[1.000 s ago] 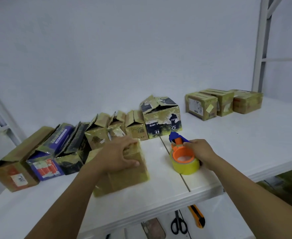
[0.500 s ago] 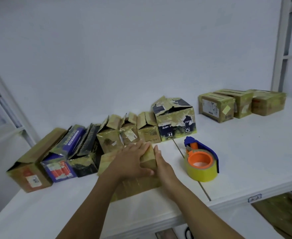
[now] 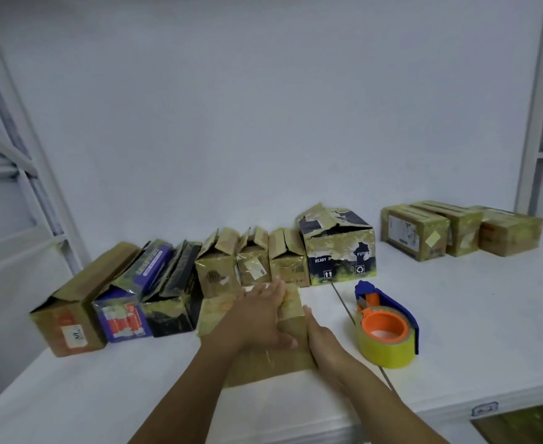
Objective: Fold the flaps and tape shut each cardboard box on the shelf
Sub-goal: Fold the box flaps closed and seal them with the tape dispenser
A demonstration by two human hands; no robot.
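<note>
A small cardboard box is set near the front edge of the white shelf, just ahead of a row of open boxes whose flaps stand up. The left hand is laid flat on the box top, fingers straight, pressing down and gripping nothing. The right hand is set against the right side of the box, also with straight fingers and nothing held. A glossy strip appears to run over the top and down the front face, though blur leaves it unclear whether the seam is fully taped. The tape dispenser, with its yellow roll, rests untouched just to the right of the box. Three sealed boxes are grouped well apart at the far right. If the pressure is lifted before the tape is rubbed down, the flaps could spring up; a hard sideways push could slide the light box on the smooth shelf towards its edge.
</note>
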